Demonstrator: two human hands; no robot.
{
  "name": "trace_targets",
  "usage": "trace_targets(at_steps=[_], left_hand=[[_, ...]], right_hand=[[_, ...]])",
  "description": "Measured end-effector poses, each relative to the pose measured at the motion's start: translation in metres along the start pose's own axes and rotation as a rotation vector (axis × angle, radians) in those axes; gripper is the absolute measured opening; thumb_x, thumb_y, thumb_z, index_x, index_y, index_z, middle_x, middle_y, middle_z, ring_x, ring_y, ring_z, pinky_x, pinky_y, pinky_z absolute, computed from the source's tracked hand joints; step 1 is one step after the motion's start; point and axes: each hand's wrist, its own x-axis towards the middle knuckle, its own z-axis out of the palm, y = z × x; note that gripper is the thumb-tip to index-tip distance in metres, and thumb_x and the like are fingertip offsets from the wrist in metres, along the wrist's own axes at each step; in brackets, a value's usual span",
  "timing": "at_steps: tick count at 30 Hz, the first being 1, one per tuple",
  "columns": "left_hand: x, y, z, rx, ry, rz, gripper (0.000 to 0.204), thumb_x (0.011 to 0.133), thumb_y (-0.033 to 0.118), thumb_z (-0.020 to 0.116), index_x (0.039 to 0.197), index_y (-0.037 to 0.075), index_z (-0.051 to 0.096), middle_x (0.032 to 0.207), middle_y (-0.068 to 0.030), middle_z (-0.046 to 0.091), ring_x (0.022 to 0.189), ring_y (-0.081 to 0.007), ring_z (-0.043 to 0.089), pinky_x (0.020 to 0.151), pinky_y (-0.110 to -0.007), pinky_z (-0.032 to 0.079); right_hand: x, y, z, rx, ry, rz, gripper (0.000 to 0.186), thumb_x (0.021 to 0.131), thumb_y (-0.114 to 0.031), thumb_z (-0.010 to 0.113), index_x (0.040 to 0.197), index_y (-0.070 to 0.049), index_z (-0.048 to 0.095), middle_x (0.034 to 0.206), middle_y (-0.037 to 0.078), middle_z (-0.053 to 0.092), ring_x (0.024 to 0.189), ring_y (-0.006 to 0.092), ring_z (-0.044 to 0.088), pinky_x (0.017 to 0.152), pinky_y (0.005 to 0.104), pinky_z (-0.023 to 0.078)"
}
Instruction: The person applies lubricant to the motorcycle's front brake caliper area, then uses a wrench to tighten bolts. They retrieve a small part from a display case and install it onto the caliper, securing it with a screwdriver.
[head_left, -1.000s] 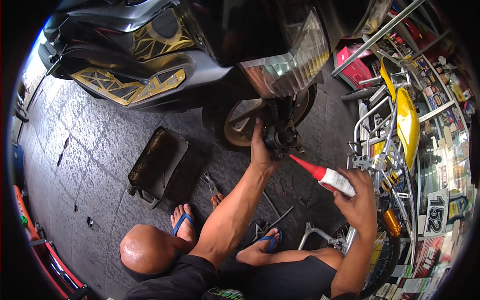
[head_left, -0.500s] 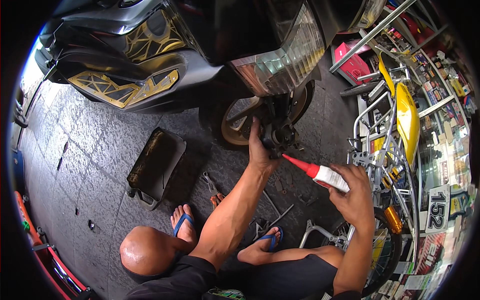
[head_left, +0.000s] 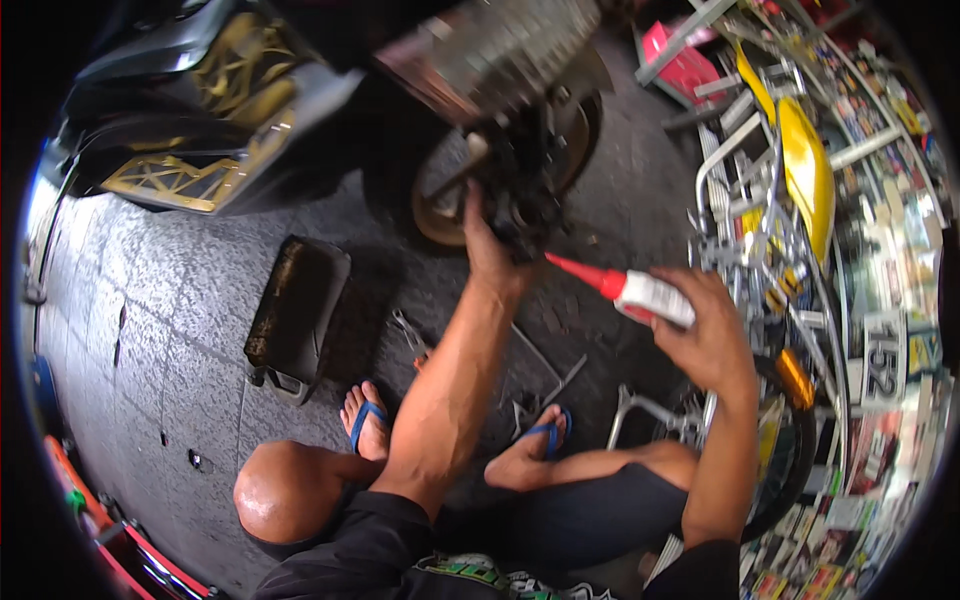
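Note:
My left hand [head_left: 492,250] grips a dark, blurred mechanical part [head_left: 530,215], apparently a brake caliper, beside the front wheel [head_left: 432,215] of a black scooter [head_left: 320,130] with gold footboard plates [head_left: 170,182]. In my right hand [head_left: 705,335] is a white squeeze bottle [head_left: 652,298] with a long red nozzle, held nearly level. Its tip points left and sits at the lower right of the dark part; whether they touch I cannot tell. Below my left wrist, pliers [head_left: 408,330] and metal rods [head_left: 560,385] lie on the grey floor.
A dark metal tray [head_left: 258,330] rests left of centre. My feet in blue sandals [head_left: 370,420] are below. A yellow small bike frame [head_left: 808,180], a pink box [head_left: 675,65] and shelves of goods [head_left: 880,260] line the right. A red object [head_left: 80,470] stands at the left edge.
The view has shifted and blurred, so the scooter and both hands sit higher in the picture. The nozzle has moved closer to the part my left hand holds.

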Motion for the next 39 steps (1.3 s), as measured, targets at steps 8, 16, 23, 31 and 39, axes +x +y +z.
trace_targets(at_steps=[8,16,23,31,39], left_hand=[[-0.011,0.027,0.001,0.127,-0.192,-0.098,0.057,0.097,0.058,0.042,0.125,0.012,0.061,0.111,-0.0079,0.07,0.105,-0.0254,0.066,0.093,-0.042,0.05],[-0.012,0.015,0.014,0.484,-0.065,0.092,0.05,0.097,0.055,0.046,0.131,0.02,0.055,0.117,-0.0079,0.067,0.106,-0.0258,0.065,0.092,-0.046,0.052],[-0.01,0.02,0.007,0.572,0.016,0.181,0.051,0.096,0.055,0.044,0.132,0.021,0.057,0.117,-0.0108,0.066,0.109,-0.0315,0.061,0.086,-0.051,0.05],[-0.014,0.01,0.016,0.617,-0.022,0.233,0.055,0.096,0.056,0.045,0.137,0.02,0.052,0.118,-0.0093,0.065,0.111,-0.0283,0.061,0.091,-0.048,0.05],[-0.01,0.016,0.001,0.632,0.181,0.222,0.056,0.092,0.06,0.054,0.122,0.012,0.059,0.113,-0.0075,0.067,0.104,-0.0208,0.064,0.088,-0.039,0.052]], right_hand=[[-0.063,0.112,0.048,0.774,-0.038,0.329,0.059,0.083,-0.018,0.066,0.133,0.005,0.046,0.12,0.015,0.061,0.114,0.0214,0.057,0.099,0.0338,0.043],[-0.247,0.163,0.286,0.857,0.422,0.849,0.05,0.087,-0.002,0.066,0.132,0.005,0.045,0.119,0.013,0.058,0.109,0.0201,0.059,0.094,0.0333,0.048],[-0.283,0.181,0.398,0.817,0.857,0.97,0.058,0.081,-0.002,0.072,0.13,0.006,0.042,0.123,0.02,0.054,0.111,0.0269,0.058,0.096,0.0377,0.047],[-0.266,0.163,0.372,0.439,0.784,0.979,0.047,0.088,-0.02,0.072,0.12,0.005,0.048,0.111,0.027,0.06,0.102,0.0365,0.061,0.091,0.0421,0.048],[-0.182,0.151,0.232,0.562,0.576,0.536,0.051,0.085,-0.013,0.068,0.129,0.007,0.051,0.117,0.021,0.059,0.107,0.0316,0.061,0.092,0.0403,0.048]])
